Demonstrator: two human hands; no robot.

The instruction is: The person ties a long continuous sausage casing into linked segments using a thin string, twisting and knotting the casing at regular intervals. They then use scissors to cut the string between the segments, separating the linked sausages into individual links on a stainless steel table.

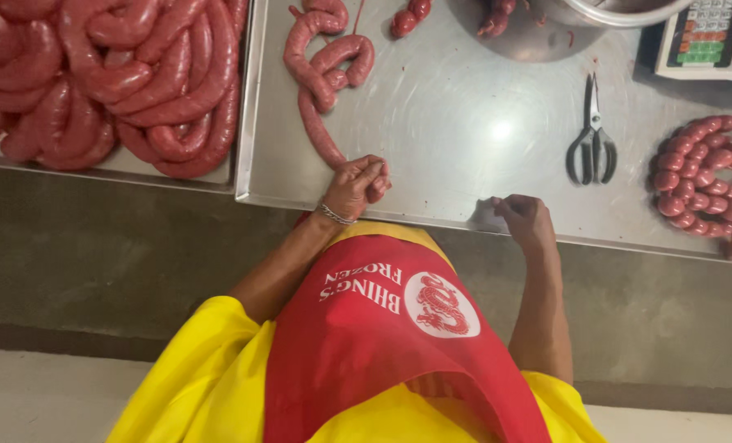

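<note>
My left hand [358, 184], with a metal bracelet on its wrist, is closed around the near end of a long red sausage rope [321, 78]. The rope curls away across the steel table [464, 123]. My right hand [526, 217] rests at the table's front edge, fingertips pinched together; nothing shows between them. Black-handled scissors [593, 135] lie shut beyond my right hand. I wear a red apron over a yellow shirt.
A tray [247, 98] at the left holds a big heap of thick sausages [120, 82]. Several small linked sausages [710, 180] are piled at the right edge. A scale with a keypad [706, 33] and a metal bowl [612, 10] stand at the back.
</note>
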